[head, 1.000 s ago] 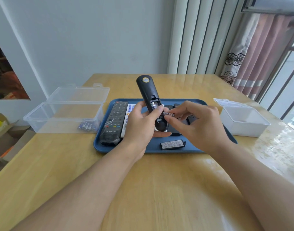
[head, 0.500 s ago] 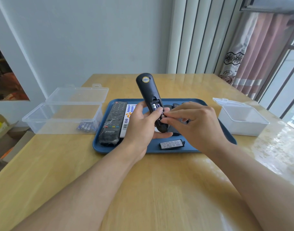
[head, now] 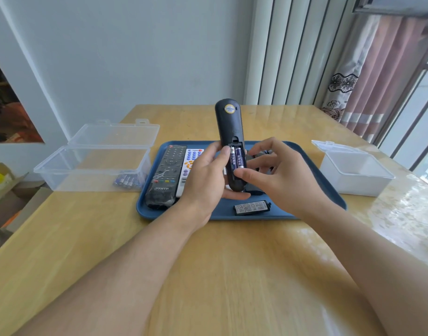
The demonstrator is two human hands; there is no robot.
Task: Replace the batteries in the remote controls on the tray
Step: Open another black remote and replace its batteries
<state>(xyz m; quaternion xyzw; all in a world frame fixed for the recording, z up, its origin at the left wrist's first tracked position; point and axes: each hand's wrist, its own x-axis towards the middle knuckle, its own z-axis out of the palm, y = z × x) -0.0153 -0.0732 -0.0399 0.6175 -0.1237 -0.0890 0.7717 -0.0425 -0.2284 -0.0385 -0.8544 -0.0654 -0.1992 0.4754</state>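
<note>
Remote (head: 228,127) upright at frame centre, two batteries (head: 237,158) seated.
Left grip (head: 205,175) curled round remote; right grip (head: 278,175) loose, thumb touching it.

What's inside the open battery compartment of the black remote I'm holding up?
Two dark blue batteries lie side by side in the black remote. The right hand's thumb covers the compartment's lower end, hiding the contacts.

Wooden table (head: 232,275), striped curtain (head: 377,76), cardboard box (head: 4,202), grey wall (head: 135,57)

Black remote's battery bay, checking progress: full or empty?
Full: two batteries lie side by side in the uncovered bay of the black remote.
</note>
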